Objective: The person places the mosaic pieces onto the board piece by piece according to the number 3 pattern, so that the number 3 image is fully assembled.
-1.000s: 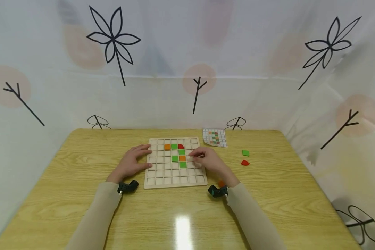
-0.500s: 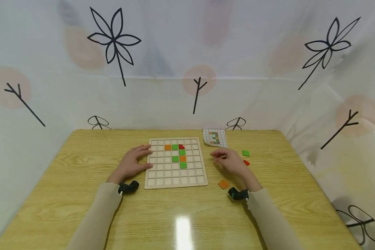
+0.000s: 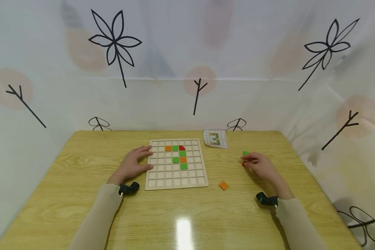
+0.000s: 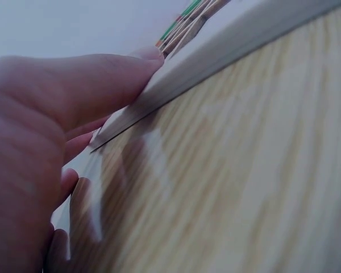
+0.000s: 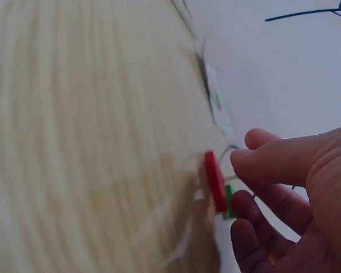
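My left hand (image 3: 133,163) rests on the left edge of a wooden grid board (image 3: 160,182), fingers spread over its rim; the left wrist view shows the thumb (image 4: 116,79) lying on that edge. Orange, green and red tiles sit in several cells, with a red quarter-round tile (image 3: 182,148) at the top right of the group. My right hand (image 3: 262,167) hovers at a loose red tile (image 5: 215,181), thumb and fingers bent around a gap with nothing between them. Just behind is a loose green tile (image 5: 229,200), partly covered by the fingers in the head view.
A loose orange square tile (image 3: 223,185) lies right of the board's near corner. Behind the board's right corner is a curled paper card (image 3: 215,139) printed with a coloured grid pattern. A patterned cloth (image 3: 162,104) stands behind the wooden table (image 3: 143,215).
My right hand has moved from over the board's right side across the table to the loose red tile, uncovering the orange tile. The left hand has stayed on the board's edge.
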Demonstrator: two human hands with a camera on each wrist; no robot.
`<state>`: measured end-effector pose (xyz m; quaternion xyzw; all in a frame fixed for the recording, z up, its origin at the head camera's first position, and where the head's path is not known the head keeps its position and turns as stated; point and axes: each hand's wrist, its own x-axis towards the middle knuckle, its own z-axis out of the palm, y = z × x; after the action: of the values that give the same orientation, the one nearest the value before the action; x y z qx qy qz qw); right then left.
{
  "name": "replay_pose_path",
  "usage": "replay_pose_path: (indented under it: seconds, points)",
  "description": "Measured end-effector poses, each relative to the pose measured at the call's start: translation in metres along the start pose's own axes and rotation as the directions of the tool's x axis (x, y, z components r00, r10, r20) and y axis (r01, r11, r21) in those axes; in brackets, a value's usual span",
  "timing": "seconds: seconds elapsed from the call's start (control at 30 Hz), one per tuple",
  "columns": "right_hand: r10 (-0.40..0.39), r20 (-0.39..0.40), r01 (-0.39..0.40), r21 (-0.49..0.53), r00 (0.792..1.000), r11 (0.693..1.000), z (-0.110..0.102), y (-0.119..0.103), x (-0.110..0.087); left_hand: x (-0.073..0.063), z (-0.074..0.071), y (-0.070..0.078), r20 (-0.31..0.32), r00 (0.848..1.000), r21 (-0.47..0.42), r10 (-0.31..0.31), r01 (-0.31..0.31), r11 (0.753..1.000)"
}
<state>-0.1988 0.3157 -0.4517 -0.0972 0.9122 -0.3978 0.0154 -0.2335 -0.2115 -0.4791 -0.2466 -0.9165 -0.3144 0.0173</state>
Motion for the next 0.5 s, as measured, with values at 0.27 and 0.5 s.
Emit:
replay_pose_path:
  seconds: [0.27,0.5]
  points:
    - [-0.04,0.01,0.041,-0.074,0.999,0.996,-0.0023,0.0072,-0.0052,0.0001,0.0003,-0.0001,-0.011,1.0,0.005,0.015,-0.014,1.0]
    - [0.031,0.044,-0.03,-0.019,0.999,0.999,-0.0036,0.0067,-0.0021,-0.001,-0.0005,0.0012,-0.003,1.0,-0.004,0.008,-0.009,1.0]
